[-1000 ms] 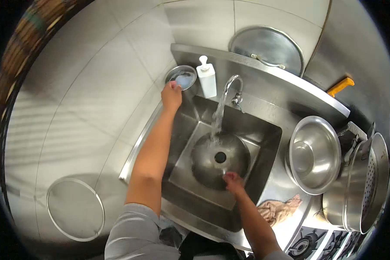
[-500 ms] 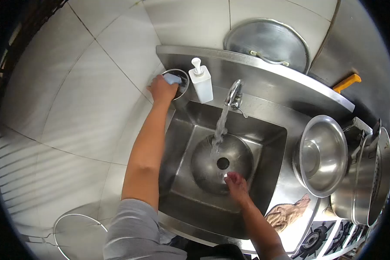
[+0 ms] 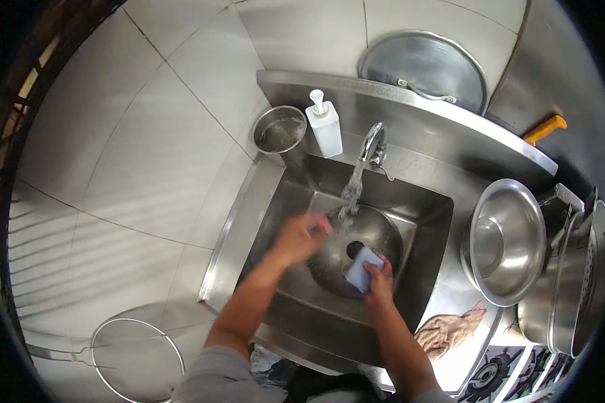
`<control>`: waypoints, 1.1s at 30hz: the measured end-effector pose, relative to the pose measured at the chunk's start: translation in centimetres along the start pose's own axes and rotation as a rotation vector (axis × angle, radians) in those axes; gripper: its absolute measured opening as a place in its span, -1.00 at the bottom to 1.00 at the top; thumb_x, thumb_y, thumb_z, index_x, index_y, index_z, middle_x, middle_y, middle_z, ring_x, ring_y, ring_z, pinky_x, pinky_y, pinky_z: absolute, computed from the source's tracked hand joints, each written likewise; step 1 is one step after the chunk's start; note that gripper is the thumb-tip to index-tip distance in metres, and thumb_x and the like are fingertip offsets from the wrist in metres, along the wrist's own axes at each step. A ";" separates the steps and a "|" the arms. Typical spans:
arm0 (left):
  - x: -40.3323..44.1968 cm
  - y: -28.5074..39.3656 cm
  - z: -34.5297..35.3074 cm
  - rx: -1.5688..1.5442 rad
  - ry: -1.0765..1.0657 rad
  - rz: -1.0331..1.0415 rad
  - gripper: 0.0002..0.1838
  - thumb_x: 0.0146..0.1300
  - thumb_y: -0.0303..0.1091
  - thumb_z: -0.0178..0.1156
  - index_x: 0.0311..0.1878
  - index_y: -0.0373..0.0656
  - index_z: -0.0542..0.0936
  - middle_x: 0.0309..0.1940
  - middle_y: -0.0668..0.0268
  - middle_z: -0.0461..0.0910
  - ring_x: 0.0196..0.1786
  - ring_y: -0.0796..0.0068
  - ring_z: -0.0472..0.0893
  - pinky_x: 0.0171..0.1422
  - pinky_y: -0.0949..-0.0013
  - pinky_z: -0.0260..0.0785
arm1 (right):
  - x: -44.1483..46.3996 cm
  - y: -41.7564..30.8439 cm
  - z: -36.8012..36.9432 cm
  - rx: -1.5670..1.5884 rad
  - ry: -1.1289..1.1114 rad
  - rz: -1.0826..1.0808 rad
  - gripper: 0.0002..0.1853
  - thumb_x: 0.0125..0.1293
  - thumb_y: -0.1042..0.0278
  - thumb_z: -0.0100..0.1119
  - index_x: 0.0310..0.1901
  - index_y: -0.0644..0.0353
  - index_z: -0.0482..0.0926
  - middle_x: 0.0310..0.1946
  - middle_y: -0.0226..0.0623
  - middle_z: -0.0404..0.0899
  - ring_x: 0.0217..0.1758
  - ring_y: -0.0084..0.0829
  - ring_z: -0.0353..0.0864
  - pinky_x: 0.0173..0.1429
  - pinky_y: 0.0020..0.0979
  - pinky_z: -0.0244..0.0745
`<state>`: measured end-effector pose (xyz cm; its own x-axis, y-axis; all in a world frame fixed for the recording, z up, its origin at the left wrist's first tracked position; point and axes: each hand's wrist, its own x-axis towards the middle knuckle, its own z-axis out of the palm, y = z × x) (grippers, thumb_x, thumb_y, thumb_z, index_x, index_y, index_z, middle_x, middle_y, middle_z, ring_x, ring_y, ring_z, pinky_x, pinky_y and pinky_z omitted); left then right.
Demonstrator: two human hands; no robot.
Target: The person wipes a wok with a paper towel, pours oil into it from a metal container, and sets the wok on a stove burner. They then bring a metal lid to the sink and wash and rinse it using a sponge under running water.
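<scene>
Over the sink [image 3: 417,262], my right hand [image 3: 381,277] grips a light blue sponge [image 3: 364,269], thumb on top of it. My left hand [image 3: 304,236] is to its upper left, above the sink and blurred; its fingers are curled and I cannot make out anything in them. Water [image 3: 351,191] runs from the faucet [image 3: 375,142] between and beyond my hands. A metal pot [image 3: 280,134] with cloudy liquid stands at the back left corner, beside a white pump bottle [image 3: 327,134].
Metal bowls [image 3: 507,242] and pots [image 3: 551,289] stand on the right. A brown cloth [image 3: 447,331] lies by the sink's right edge near the stove burners [image 3: 484,376]. A round lid [image 3: 423,67] leans at the back; a wire hoop [image 3: 138,324] is at lower left.
My left hand has come out of the metal pot and moved down and right over the sink. The sponge, earlier in my left hand at the pot, is now in my right hand.
</scene>
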<state>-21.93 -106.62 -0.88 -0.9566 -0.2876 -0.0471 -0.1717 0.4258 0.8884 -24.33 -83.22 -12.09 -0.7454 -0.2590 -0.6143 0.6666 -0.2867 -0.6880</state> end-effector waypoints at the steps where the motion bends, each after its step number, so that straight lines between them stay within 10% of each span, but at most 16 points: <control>1: 3.1 1.0 -2.4 0.200 0.397 0.200 -0.85 0.21 -0.31 0.24 -0.31 -0.20 0.58 -0.36 0.30 0.63 -0.21 0.39 0.61 -0.04 0.35 0.42 | -0.2 -0.1 -1.7 0.001 -0.019 0.028 -0.34 0.13 0.37 0.31 0.26 0.06 0.23 0.08 -0.18 0.36 0.09 -0.28 0.39 0.13 -0.25 0.38; 3: 9.1 3.1 -7.2 0.243 0.724 0.171 -0.88 0.23 -0.43 0.12 -0.23 -0.22 0.60 -0.32 0.17 0.64 -0.20 0.27 0.63 -0.04 0.33 0.43 | -1.4 -0.6 -3.8 0.011 -0.061 0.086 -0.34 0.10 0.40 0.32 0.24 0.07 0.25 0.05 -0.21 0.38 0.05 -0.31 0.42 0.10 -0.27 0.40; 6: 18.6 -3.3 -11.9 0.754 0.582 0.223 -0.76 0.19 -0.37 0.17 -0.08 -0.20 0.62 -0.11 0.02 0.61 -0.02 0.13 0.60 0.11 0.22 0.42 | -3.8 -2.0 -4.3 -0.009 -0.136 0.139 -0.40 0.13 0.38 0.30 0.21 0.10 0.28 0.00 -0.26 0.42 -0.02 -0.36 0.46 0.03 -0.31 0.44; 9: 23.1 -6.3 -13.6 1.043 0.103 -0.261 -0.69 0.15 -0.35 0.19 -0.02 -0.20 0.61 0.02 0.04 0.57 0.11 0.16 0.54 0.22 0.17 0.36 | -5.2 -2.4 -4.7 -0.010 -0.158 0.128 -0.42 0.14 0.41 0.32 0.19 0.15 0.30 -0.03 -0.27 0.44 -0.06 -0.40 0.49 0.00 -0.36 0.46; 15: 23.1 -4.7 -13.6 1.516 -0.049 -0.146 -0.73 0.20 -0.40 0.08 -0.06 -0.16 0.64 -0.01 0.15 0.61 0.13 0.18 0.54 0.21 0.17 0.37 | -6.1 -2.1 -5.3 -0.036 -0.129 0.084 -0.40 0.10 0.39 0.38 0.16 0.15 0.32 -0.05 -0.26 0.44 -0.05 -0.39 0.49 0.03 -0.36 0.46; 33: 21.9 -4.2 -15.4 1.603 0.168 -0.040 -0.84 0.04 -0.45 0.18 -0.31 -0.05 0.69 -0.27 0.22 0.68 -0.07 0.21 0.61 0.05 0.11 0.39 | -4.8 -2.5 -3.7 -0.105 -0.198 0.061 -0.41 0.08 0.41 0.38 0.15 0.13 0.35 -0.05 -0.25 0.46 -0.06 -0.40 0.48 0.02 -0.37 0.44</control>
<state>-38.54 -127.95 1.41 -0.9288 -0.3602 0.0868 -0.3551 0.7987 -0.4857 -22.40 -77.85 -8.86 -0.6821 -0.4521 -0.5748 0.6985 -0.1702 -0.6951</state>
